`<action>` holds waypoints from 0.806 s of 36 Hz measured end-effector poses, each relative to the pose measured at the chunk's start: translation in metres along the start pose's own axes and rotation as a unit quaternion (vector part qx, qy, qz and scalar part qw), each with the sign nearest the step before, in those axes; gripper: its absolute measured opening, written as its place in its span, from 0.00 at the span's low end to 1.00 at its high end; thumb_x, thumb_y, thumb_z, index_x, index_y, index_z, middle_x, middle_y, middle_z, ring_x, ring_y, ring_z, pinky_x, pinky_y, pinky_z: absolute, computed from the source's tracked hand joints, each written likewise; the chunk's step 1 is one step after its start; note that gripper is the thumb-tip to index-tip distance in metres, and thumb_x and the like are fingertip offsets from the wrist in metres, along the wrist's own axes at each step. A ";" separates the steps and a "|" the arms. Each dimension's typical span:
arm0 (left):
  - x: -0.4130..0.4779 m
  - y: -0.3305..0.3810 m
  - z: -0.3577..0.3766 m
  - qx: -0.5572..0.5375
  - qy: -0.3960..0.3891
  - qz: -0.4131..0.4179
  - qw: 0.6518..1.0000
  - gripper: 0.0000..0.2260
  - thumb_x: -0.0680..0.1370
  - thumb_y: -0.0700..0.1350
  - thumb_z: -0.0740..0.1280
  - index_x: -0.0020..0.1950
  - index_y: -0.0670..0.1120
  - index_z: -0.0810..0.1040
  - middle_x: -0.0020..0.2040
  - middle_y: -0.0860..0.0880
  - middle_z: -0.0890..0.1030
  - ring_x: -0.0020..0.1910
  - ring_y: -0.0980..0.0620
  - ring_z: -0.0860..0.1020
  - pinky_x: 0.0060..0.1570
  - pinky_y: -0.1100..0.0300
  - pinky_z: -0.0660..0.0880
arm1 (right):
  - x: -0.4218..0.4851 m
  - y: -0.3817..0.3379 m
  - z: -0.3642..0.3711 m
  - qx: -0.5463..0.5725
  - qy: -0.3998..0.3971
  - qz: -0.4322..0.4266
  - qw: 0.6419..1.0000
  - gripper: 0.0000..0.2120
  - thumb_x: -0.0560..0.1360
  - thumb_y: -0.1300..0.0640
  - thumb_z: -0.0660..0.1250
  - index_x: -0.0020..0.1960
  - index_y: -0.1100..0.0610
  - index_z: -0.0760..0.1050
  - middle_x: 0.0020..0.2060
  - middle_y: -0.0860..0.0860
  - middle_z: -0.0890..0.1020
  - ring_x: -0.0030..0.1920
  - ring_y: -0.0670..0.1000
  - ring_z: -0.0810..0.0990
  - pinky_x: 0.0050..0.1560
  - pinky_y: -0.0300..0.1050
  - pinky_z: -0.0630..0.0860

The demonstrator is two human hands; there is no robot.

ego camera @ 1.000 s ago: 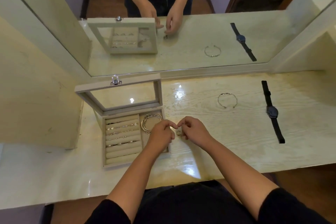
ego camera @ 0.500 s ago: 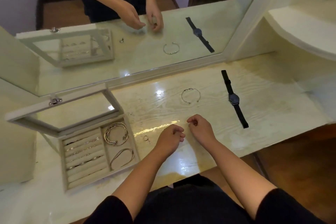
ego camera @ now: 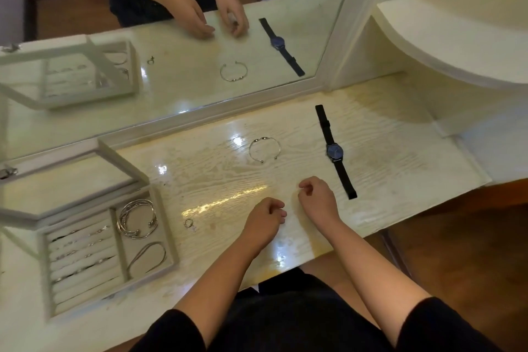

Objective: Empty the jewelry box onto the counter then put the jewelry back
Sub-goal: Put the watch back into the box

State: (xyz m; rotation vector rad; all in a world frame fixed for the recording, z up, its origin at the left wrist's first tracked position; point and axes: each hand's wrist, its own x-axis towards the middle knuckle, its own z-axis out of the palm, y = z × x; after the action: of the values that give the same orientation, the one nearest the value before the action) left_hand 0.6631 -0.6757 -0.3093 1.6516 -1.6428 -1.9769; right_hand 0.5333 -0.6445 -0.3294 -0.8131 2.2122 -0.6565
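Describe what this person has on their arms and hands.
The left sleeve and right sleeve are short and black, covering only the upper arms; the forearms are bare. The left hand and right hand show no gloves, rings, watch or bracelet.

Jewelry box open left; ring beside it; bracelet, watch on counter; left hand, right hand curled.

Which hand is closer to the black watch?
Right. The right hand sits just left of the black watch, beside the near end of its strap. The left hand is farther left, beyond the right hand.
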 end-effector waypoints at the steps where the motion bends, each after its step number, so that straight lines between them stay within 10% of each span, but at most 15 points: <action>1: 0.001 0.002 0.002 0.003 0.000 0.000 1.000 0.09 0.78 0.37 0.56 0.53 0.45 0.73 0.47 0.49 0.79 0.46 0.51 0.77 0.45 0.65 0.70 | 0.002 0.002 -0.003 -0.001 0.009 0.003 1.000 0.11 0.74 0.64 0.60 0.55 0.59 0.74 0.53 0.55 0.75 0.45 0.47 0.72 0.46 0.39 0.67; 29: 0.019 0.023 0.042 0.010 0.009 -0.005 1.000 0.09 0.78 0.36 0.56 0.53 0.44 0.73 0.47 0.48 0.79 0.40 0.56 0.76 0.39 0.69 0.69 | 0.032 0.024 -0.058 -0.125 0.072 0.128 0.981 0.13 0.76 0.66 0.59 0.61 0.64 0.66 0.59 0.61 0.69 0.55 0.60 0.75 0.52 0.52 0.74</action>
State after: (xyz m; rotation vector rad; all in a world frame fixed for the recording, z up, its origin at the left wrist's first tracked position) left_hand 0.6122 -0.6706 -0.3117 1.6828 -1.6580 -1.9495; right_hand 0.4640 -0.6380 -0.3214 -0.5986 2.5113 -0.3247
